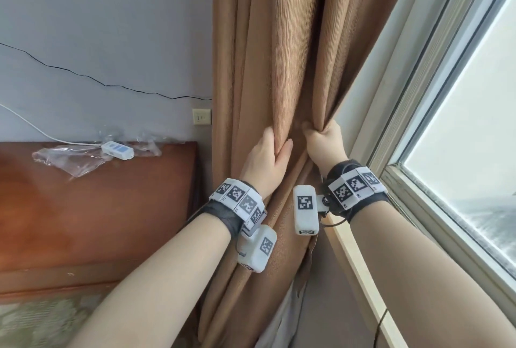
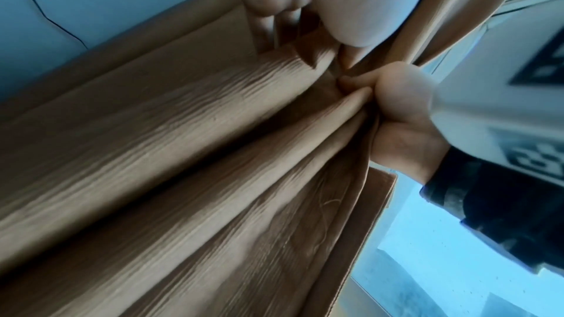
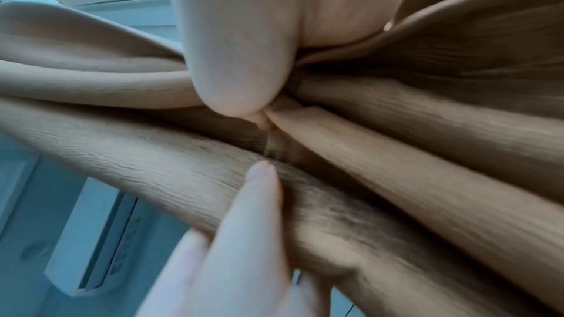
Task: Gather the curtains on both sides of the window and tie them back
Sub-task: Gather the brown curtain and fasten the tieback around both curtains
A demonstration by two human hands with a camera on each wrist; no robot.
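curtain (image 1: pixel 279 54): brown, hangs in folds between wall and window frame (image 1: pixel 413 113) | left hand (image 1: pixel 265 160): grip curled round a fold of it | right hand (image 1: pixel 325 144): grip fisted on the window-side edge, just beside the left | headboard (image 1: pixel 97 208): plastic wrap, white remote on top

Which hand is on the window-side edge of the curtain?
The right hand, fist bunching the curtain folds nearest the window; the left hand holds the wall-side folds.
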